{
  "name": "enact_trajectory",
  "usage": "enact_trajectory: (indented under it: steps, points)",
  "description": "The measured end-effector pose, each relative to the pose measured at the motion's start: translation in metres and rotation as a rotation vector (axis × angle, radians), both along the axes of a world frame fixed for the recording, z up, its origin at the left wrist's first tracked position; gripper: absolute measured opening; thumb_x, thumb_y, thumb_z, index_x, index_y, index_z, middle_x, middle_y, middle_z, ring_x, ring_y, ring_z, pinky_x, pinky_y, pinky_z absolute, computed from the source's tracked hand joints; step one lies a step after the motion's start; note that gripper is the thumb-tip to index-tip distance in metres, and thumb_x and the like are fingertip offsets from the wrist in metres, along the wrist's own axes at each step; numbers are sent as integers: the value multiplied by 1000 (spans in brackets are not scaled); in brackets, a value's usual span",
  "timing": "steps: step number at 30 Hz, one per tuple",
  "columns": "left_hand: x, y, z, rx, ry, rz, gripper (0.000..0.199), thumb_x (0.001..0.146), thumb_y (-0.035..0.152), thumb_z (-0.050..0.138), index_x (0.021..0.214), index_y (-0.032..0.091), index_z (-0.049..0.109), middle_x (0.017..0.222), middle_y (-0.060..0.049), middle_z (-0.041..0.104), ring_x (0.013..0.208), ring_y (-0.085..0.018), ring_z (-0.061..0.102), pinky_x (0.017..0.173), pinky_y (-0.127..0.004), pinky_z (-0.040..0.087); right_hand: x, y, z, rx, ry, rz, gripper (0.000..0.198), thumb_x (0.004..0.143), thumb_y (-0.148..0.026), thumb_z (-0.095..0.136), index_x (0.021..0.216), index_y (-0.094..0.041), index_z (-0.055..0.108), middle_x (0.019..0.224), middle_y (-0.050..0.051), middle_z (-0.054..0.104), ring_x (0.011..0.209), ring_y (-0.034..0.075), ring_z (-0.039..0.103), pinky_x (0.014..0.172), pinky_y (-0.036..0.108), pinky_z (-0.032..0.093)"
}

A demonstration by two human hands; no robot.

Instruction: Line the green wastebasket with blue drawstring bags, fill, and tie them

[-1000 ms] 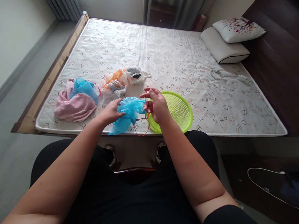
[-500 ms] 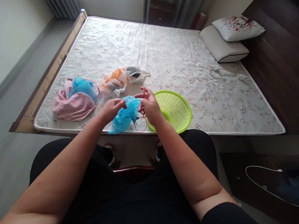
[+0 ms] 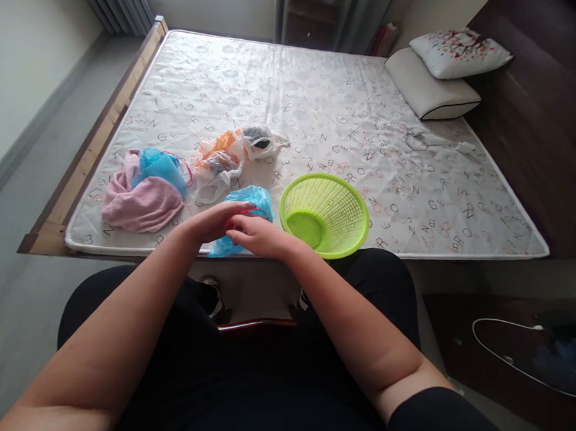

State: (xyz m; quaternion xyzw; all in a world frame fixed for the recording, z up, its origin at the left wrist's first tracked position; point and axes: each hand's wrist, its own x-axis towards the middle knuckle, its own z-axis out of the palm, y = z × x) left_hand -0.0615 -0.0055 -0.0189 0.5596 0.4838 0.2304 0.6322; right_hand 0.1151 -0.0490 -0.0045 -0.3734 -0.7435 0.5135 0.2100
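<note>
A crumpled blue plastic bag (image 3: pixel 253 197) lies at the near edge of the mattress, partly hidden behind my hands. Its thin red drawstring (image 3: pixel 249 210) runs by my fingers. My left hand (image 3: pixel 215 221) is over the bag's left side, its fingers reaching right and holding the drawstring. Against its fingertips, my right hand (image 3: pixel 257 235) has curled fingers closed on the same red string. Just to the right, a lime-green plastic basket (image 3: pixel 339 213) leans open toward me with nothing inside.
On the mattress (image 3: pixel 340 97), a pink cloth (image 3: pixel 140 207) holds another blue bag (image 3: pixel 160 171) at left. Orange-and-white plastic bags (image 3: pixel 220 158) and a white bag with dark contents (image 3: pixel 260 142) lie beyond my hands. Pillows (image 3: pixel 458 55) and a white cable (image 3: pixel 429 142) are at right.
My right hand has moved left and down from beside the basket to meet my left hand over the blue bag. The red string has come with it. The basket's base is now uncovered.
</note>
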Motion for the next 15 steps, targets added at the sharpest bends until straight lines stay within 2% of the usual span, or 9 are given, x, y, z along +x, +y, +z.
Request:
enact_trajectory:
  steps: [3,4,7,11,13,15]
  points:
    - [1,1,2,-277,-149,-16,39,80,55,89,93,23,71,115,-18,82,114,-44,80,89,-60,67,-6,-7,4,-74,-60,138,16,109,-31,58,102,-23,69,94,1,75,97,21,69,87,33,51]
    - [1,2,2,-303,-176,14,39,79,52,91,93,23,68,118,-18,81,115,-43,80,91,-60,66,-8,-8,5,-120,-69,178,15,109,-30,58,103,-23,71,92,0,75,94,21,69,85,33,51]
    - [1,5,-4,-253,-178,122,40,74,44,93,95,21,68,117,-19,81,118,-40,78,96,-57,65,-12,-11,3,-197,-72,263,11,105,-26,63,102,-24,73,88,-2,76,89,20,71,81,31,51]
    - [-1,12,-13,-136,-203,324,24,69,28,81,88,18,71,111,-16,81,115,-34,78,92,-46,65,-14,-14,2,-181,-127,348,7,100,-29,71,97,-25,76,96,-1,79,91,21,72,80,31,50]
    - [-3,16,-14,-111,-237,418,21,67,24,74,86,17,72,111,-15,81,110,-31,79,88,-42,65,-12,-14,3,-183,-163,352,9,97,-33,76,96,-24,76,96,1,80,90,22,72,78,32,50]
    - [-4,19,-14,-108,-269,464,24,67,23,71,90,15,73,112,-16,82,105,-29,80,86,-41,65,-9,-11,3,-158,-167,290,12,97,-35,76,95,-23,76,96,2,79,90,23,71,79,33,51]
